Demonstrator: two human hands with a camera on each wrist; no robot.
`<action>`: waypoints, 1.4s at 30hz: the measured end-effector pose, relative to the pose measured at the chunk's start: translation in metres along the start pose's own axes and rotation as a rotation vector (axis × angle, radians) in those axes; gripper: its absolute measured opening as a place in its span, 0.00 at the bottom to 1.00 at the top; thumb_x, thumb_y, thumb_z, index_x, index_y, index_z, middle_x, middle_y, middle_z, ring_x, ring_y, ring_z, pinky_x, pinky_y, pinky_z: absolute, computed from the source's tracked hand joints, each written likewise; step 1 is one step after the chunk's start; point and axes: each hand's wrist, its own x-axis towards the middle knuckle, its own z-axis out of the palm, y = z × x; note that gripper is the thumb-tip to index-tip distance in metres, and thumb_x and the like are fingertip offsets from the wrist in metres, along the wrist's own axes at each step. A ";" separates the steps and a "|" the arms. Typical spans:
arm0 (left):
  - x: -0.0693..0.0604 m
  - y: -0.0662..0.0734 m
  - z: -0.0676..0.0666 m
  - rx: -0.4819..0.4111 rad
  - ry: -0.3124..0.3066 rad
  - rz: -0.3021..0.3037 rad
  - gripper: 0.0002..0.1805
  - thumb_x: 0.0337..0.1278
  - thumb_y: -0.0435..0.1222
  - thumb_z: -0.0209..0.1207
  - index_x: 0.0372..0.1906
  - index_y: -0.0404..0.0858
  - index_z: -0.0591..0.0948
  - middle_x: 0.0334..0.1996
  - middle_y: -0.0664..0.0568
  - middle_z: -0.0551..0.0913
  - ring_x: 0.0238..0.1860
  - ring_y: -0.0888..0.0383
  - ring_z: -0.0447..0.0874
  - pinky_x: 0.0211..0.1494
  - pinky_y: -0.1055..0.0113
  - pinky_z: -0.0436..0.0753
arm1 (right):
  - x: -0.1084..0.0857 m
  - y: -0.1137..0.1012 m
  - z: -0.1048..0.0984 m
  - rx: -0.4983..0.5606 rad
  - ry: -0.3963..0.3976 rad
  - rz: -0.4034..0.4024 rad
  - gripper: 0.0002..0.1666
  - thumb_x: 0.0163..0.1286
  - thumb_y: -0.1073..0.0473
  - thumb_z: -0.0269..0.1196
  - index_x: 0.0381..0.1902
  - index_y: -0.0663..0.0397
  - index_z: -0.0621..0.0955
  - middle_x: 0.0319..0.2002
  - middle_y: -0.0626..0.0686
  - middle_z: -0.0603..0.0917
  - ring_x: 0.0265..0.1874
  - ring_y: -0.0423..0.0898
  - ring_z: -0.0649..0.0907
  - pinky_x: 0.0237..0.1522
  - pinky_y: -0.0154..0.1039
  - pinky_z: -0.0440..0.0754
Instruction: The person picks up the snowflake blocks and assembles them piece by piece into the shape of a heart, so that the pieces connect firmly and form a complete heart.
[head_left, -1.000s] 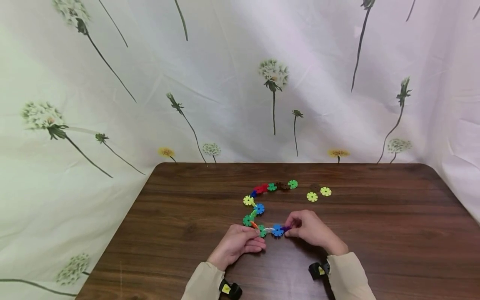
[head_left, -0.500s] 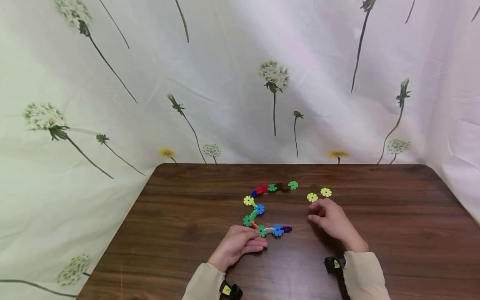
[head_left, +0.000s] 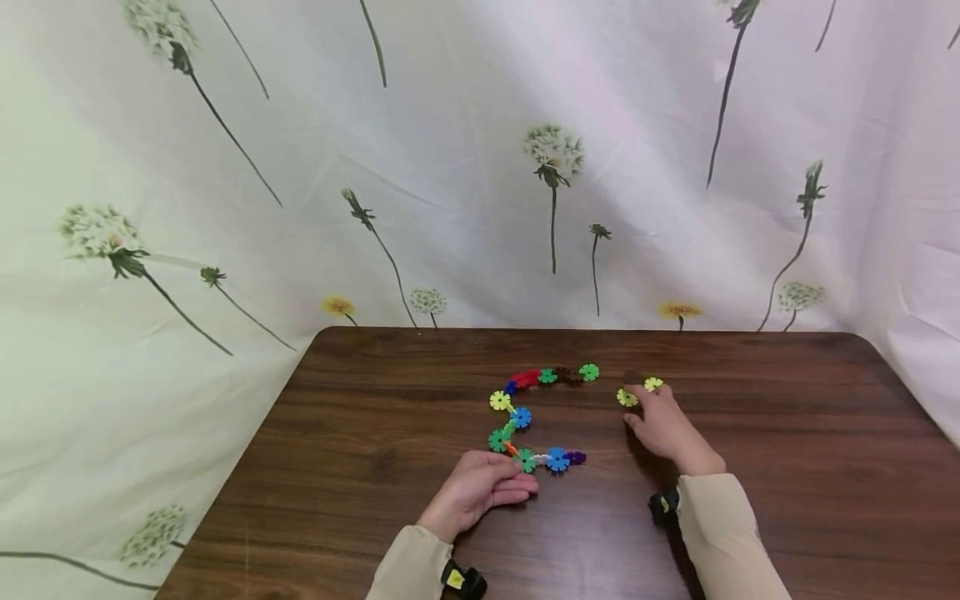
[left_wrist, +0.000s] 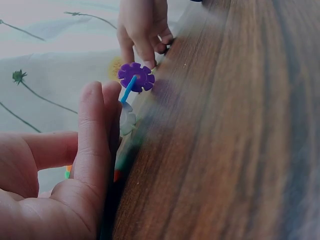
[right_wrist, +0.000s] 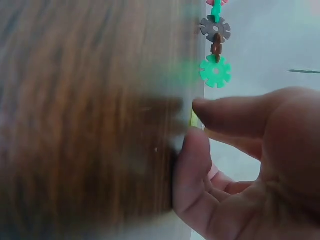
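Note:
A curved chain of interlocking notched plastic discs lies on the table, with a purple disc (head_left: 575, 457) at its near end, joined to a blue disc (head_left: 557, 460). My left hand (head_left: 474, 490) pinches the chain at a green disc (head_left: 526, 461) between thumb and forefinger, the other fingers stretched out beneath. My right hand (head_left: 667, 428) is over the loose discs at the right. Its forefinger reaches a yellow disc (head_left: 627, 398), while the thumb stays apart in the right wrist view. A second yellow disc (head_left: 653, 383) is partly behind that hand.
A brown disc (head_left: 633, 377), hard to make out against the wood, lies by the yellow ones. The chain's far end is a green disc (head_left: 589, 372). Behind the brown table (head_left: 360, 392) hangs a pale cloth (head_left: 465, 167) with printed dandelions.
My right hand has let go of the purple disc and moved right and away from me to the loose yellow discs. The left hand keeps its pinch on the chain.

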 end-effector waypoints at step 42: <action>0.001 0.001 -0.001 0.010 -0.016 -0.022 0.12 0.66 0.30 0.53 0.47 0.24 0.77 0.34 0.42 0.88 0.33 0.57 0.89 0.40 0.66 0.87 | -0.026 -0.016 -0.008 0.078 -0.025 0.045 0.15 0.55 0.61 0.71 0.36 0.62 0.78 0.31 0.54 0.81 0.31 0.47 0.78 0.34 0.43 0.78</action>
